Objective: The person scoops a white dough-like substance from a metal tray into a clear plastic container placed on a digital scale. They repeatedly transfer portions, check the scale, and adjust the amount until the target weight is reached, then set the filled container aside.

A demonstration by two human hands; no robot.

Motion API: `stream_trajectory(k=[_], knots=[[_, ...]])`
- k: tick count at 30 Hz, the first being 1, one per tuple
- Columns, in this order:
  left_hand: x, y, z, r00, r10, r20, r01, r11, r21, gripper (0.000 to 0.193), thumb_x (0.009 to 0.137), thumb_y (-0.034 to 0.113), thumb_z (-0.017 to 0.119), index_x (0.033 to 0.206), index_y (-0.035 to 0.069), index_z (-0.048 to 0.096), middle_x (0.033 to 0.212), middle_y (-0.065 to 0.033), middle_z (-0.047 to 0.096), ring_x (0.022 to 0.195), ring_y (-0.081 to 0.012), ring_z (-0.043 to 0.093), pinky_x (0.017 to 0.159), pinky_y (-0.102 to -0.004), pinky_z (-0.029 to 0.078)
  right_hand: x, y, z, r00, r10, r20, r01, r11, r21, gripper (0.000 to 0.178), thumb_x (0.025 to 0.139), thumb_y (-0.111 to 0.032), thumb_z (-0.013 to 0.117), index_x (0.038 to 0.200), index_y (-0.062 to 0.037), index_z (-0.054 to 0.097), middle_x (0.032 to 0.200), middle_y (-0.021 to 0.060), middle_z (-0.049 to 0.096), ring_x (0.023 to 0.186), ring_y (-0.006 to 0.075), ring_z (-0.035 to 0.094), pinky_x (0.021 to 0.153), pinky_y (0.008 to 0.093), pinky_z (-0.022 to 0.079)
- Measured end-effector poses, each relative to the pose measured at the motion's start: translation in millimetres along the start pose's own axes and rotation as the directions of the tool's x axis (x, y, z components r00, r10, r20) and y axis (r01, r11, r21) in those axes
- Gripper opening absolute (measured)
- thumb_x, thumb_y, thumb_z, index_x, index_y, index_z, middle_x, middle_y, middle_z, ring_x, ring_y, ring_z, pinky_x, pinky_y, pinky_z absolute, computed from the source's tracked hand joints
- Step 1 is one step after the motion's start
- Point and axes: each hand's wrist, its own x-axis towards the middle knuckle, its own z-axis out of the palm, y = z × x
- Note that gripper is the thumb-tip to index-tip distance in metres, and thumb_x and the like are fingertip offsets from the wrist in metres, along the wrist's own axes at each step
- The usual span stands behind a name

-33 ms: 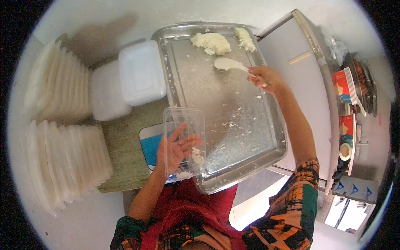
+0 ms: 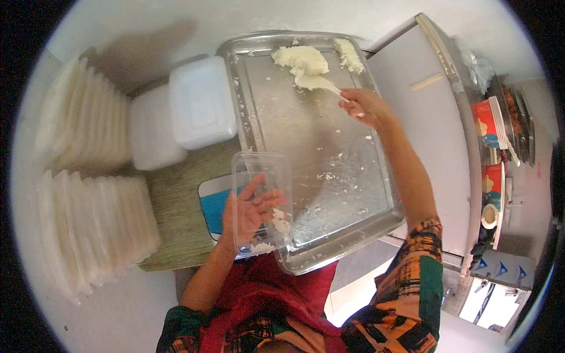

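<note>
My right hand [image 2: 361,107] is closed around the handle of a white rice spoon [image 2: 315,83]. Its bowl touches the lower edge of a mound of white rice [image 2: 300,60] at the far end of a large metal tray [image 2: 276,123]. A smaller heap of rice [image 2: 349,56] lies in the tray's far right corner. Under a clear plastic container [image 2: 260,162] my left hand [image 2: 247,215] supports it with spread fingers, seen through the plastic. A few rice clumps [image 2: 281,220] are in the container, which overlaps the tray's near left edge.
Stacked translucent containers [image 2: 97,217] stand at left, with white-lidded containers [image 2: 203,103] beside the tray. A blue and white flat object [image 2: 213,203] lies below my left hand on the greenish tabletop [image 2: 176,194]. Right of the tray is a pale panel [image 2: 406,94]; shelves hold red boxes [image 2: 485,117].
My right hand has moved slightly left and away from me, bringing the spoon's bowl against the rice mound. My left hand and the container look nearly unchanged.
</note>
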Motion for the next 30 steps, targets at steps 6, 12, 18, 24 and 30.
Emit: stream_trajectory(k=[6,12,18,24,30], knots=[[-2.8,0.1,5.9,1.000,0.026,0.000,-0.026,0.999,-0.035,0.072,0.081,0.054,0.037,0.132,0.008,0.017,0.121,-0.0286,0.037,0.111,-0.0411,0.039,0.088,-0.0492,0.037,75.1,24.0,54.4,0.985,-0.170,-0.041,0.172,0.892,0.417,0.039,0.079,0.001,0.046,0.116,0.0035,0.035,0.071,0.0161,0.047,0.047,0.0082,0.037,0.033,0.0169,0.024],[-3.6,1.3,6.0,0.999,0.003,-0.051,0.001,0.998,0.070,0.074,0.078,0.061,0.031,0.133,0.012,0.019,0.121,-0.0273,0.038,0.109,-0.0425,0.040,0.088,-0.0478,0.036,53.3,53.6,65.9,0.958,-0.265,-0.109,0.286,0.890,0.355,0.034,0.081,-0.003,0.045,0.115,0.0002,0.043,0.068,0.0076,0.050,0.045,0.0058,0.035,0.033,0.0155,0.023],[0.1,-0.4,2.1,0.997,-0.036,-0.062,0.037,0.999,0.021,0.070,0.083,0.058,0.022,0.133,0.010,0.017,0.120,-0.0259,0.040,0.109,-0.0393,0.041,0.087,-0.0459,0.037,-7.5,67.6,52.3,0.953,-0.295,-0.070,0.302,0.909,0.286,0.035,0.081,-0.007,0.049,0.116,-0.0018,0.045,0.066,0.0046,0.051,0.042,0.0051,0.035,0.032,0.0158,0.023],[5.8,12.0,29.5,0.984,-0.085,-0.158,0.062,0.988,-0.142,0.075,0.080,0.061,0.028,0.132,0.008,0.017,0.112,-0.0296,0.043,0.105,-0.0402,0.044,0.085,-0.0526,0.036,-114.7,95.1,43.1,0.948,-0.315,0.041,0.309,0.945,0.112,0.037,0.082,-0.005,0.047,0.118,-0.0032,0.045,0.065,0.0033,0.051,0.044,0.0043,0.036,0.033,0.0169,0.024],[22.9,22.9,47.3,0.974,-0.061,-0.218,0.038,0.993,-0.110,0.072,0.079,0.058,0.038,0.128,0.007,0.026,0.107,-0.0291,0.045,0.104,-0.0368,0.045,0.086,-0.0500,0.036,-165.0,146.5,35.3,0.697,-0.680,0.226,0.673,0.514,-0.532,0.035,0.080,0.000,0.048,0.115,-0.0078,0.050,0.069,0.0056,0.053,0.046,0.0105,0.045,0.038,0.0227,0.035]])
